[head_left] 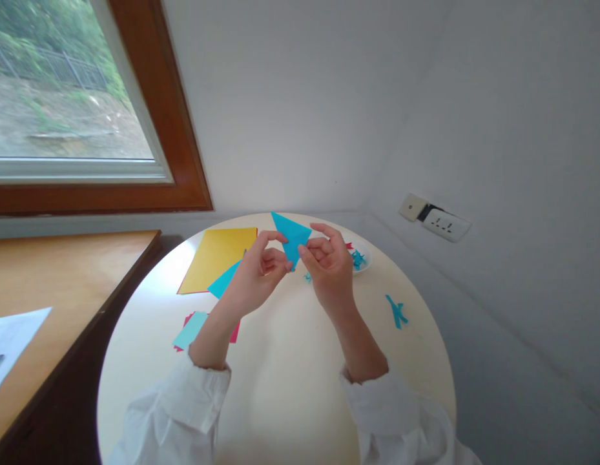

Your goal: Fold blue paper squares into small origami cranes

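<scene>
Pale walls (280, 110) rise behind a round table (285, 400), and above its far half is a blue paper triangle (289, 232). The left hand (261, 266) pinches its left side near the lower tip; the right hand (331, 268) grips its right side, thumb in front. Leftward lie another blue piece (223, 282) and a yellow sheet (210, 258); rightward, a white dish (369, 261) holds blue scraps (358, 259), with blue strips (396, 312) nearer. Farther out is a window (62, 90).
</scene>
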A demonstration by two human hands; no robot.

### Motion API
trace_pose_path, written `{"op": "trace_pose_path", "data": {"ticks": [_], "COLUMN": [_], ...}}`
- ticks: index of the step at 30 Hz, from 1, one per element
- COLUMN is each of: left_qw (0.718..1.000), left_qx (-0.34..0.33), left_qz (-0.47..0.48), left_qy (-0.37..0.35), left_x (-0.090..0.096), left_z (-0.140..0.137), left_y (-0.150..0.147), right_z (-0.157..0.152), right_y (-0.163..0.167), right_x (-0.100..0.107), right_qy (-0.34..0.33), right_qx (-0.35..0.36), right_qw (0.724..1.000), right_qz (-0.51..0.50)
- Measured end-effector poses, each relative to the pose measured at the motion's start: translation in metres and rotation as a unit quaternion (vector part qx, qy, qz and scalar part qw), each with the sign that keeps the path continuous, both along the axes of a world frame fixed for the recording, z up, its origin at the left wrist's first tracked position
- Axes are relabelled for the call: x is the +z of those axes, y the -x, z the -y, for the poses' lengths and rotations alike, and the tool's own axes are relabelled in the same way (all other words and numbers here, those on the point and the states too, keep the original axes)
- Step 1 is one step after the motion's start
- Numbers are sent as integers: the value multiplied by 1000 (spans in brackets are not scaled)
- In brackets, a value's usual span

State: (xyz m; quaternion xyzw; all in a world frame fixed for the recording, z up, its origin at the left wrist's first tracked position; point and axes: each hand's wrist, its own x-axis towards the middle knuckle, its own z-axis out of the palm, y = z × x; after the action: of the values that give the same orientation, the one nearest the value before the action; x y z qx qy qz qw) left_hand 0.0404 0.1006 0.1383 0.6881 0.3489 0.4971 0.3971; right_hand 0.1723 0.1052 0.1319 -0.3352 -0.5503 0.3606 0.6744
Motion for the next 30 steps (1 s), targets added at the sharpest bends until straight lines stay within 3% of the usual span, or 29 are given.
{"op": "trace_pose_path", "data": {"ticks": [8, 14, 18, 23, 27, 30], "left_qw": [984, 974, 976, 966, 975, 974], "left_qx": [138, 167, 170, 236, 157, 92], "left_qz": [-53, -94, -78, 44, 151, 192], "left_qy": [-104, -119, -115, -95, 32, 83], "left_x": [5, 10, 9, 11, 15, 15], "left_z": [3, 7, 7, 3, 1, 0], "left_y": [5, 7, 6, 14, 23, 26], "right_z": [0, 3, 2, -1, -2, -3], "right_y": [-4, -3, -2, -2, -5, -7], "right_x": [-4, -2, -4, -3, 0, -2], "right_qy": [-70, -87, -79, -23, 23, 37], "right_qx": [-54, -45, -33, 32, 101, 141], "right_qw": [987, 977, 980, 996, 994, 989], "right_qz": [136, 191, 179, 76, 17, 17]}}
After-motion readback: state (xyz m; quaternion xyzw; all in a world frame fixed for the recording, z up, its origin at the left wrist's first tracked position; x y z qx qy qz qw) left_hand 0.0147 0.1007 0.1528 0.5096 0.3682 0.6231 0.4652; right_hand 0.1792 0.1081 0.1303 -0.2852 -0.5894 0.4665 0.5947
